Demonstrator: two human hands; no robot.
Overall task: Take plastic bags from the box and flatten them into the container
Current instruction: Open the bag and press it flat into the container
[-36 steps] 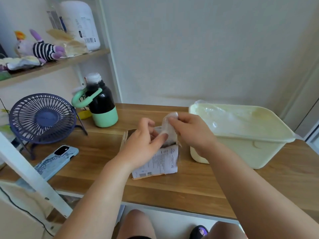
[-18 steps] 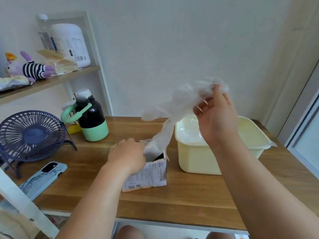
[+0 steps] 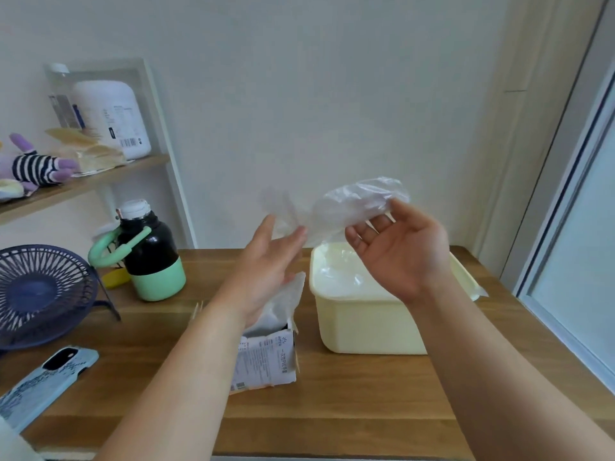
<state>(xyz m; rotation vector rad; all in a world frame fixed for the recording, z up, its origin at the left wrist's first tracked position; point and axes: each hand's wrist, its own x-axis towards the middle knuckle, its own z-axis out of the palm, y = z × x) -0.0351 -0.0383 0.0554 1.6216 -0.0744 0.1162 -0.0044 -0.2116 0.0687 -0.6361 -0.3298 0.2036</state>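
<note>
Left hand (image 3: pixel 266 264) is raised above the cardboard box (image 3: pixel 266 357), fingers straight, tips at the blurred end of a clear plastic bag (image 3: pixel 359 202). Right hand (image 3: pixel 402 254), palm toward the camera, pinches that bag over the pale yellow container (image 3: pixel 366 324), which holds clear bags (image 3: pixel 339 274), toward the table's (image 3: pixel 332 410) far right.

The left end of the plastic bag (image 3: pixel 352 204) is smeared by motion, so whether the left hand (image 3: pixel 266 264) touches it cannot be told. That hand hides much of the top of the box (image 3: pixel 266 364), whose print is too small to read. The right hand (image 3: pixel 402 254) covers part of the container (image 3: pixel 366 324). The left edge cuts off the fan (image 3: pixel 40 291), phone (image 3: pixel 43 384) and plush toy (image 3: pixel 33 164)
</note>
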